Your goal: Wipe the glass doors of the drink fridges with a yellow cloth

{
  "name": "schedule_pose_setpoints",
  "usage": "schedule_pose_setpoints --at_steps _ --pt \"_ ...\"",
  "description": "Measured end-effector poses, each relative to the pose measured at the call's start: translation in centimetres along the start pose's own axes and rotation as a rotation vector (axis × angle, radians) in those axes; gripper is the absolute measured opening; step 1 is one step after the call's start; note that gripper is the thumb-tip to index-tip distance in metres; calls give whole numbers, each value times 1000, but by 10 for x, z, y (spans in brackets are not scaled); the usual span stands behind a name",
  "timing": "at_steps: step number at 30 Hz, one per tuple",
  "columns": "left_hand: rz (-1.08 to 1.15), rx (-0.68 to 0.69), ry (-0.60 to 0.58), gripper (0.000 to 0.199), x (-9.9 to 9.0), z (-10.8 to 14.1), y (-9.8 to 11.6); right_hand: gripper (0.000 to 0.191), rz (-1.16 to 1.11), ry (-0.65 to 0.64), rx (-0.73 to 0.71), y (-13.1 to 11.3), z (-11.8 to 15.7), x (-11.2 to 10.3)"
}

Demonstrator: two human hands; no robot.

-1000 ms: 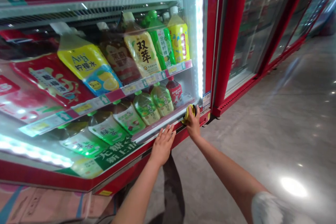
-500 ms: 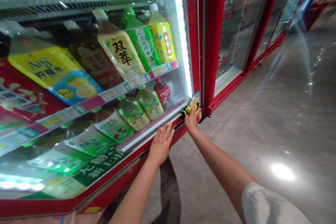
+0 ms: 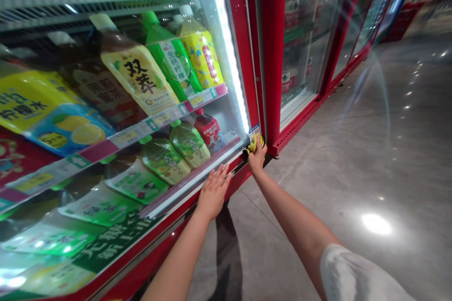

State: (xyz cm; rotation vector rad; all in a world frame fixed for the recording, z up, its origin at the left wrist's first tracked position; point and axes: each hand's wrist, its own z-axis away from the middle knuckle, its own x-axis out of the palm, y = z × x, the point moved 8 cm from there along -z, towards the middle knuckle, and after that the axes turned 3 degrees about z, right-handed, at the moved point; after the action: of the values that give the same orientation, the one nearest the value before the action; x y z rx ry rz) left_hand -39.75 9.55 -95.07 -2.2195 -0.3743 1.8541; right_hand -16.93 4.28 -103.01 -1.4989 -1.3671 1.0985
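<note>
A lit drinks fridge (image 3: 236,188) with a red frame and a glass front fills the left of the view. My left hand (image 3: 213,192) lies flat on the lower red frame, fingers stretched out and nothing in it. At the bottom right corner of the fridge, my right hand (image 3: 258,156) presses a bunched yellow cloth (image 3: 255,143) with black edging against the frame. Just above that cloth sits a small printed sticker (image 3: 254,131). Behind the glass, tilted bottles line two shelves, among them a green bottle (image 3: 174,63) and a red-labelled one (image 3: 208,129).
More red-framed glass fridges (image 3: 307,47) run off to the right in a row. Grey polished floor (image 3: 353,164) with bright reflections stretches along them. A shelf edge with price tags (image 3: 155,122) crosses behind the glass.
The view has shifted slightly, so the fridge and bottles stand farther left in the picture. Both hands remain at nearly the same spots on the frame, the right still holding the cloth.
</note>
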Motion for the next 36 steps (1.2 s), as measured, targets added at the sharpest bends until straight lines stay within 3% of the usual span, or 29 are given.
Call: schedule_pose_setpoints --at_steps 3,7,11,14,16,19,22,24,28,32,36 --pt "-11 26 1 69 1 -8 0 87 -5 20 6 -7 -13 0" --pt "-25 17 7 67 -3 -15 0 86 -54 -56 -33 -14 -16 -7" --pt "-26 8 13 68 -6 -15 -2 83 -56 -64 116 1 -10 -14" --pt "-18 13 13 69 -7 -13 -4 83 -55 -42 141 -11 -20 -10" --pt "-13 5 7 69 -6 -13 -7 84 -60 -50 77 -30 -29 -6" --pt "-5 -11 -4 69 -4 -13 -9 87 -14 -117 -166 -60 -24 -6" --pt "-5 -9 1 68 -4 -12 -8 92 87 -247 -399 -65 -4 -7" --pt "-8 -2 14 69 -5 -11 -6 96 113 -250 -381 -53 -5 -9" --pt "-5 0 24 69 -10 -9 -6 101 57 -84 -198 -49 -34 -13" --pt "-8 -32 8 67 -16 -9 -9 89 62 -124 -337 -78 -28 -7" --pt "-10 -38 16 68 -18 -8 -8 66 52 -175 -409 -71 -7 -17"
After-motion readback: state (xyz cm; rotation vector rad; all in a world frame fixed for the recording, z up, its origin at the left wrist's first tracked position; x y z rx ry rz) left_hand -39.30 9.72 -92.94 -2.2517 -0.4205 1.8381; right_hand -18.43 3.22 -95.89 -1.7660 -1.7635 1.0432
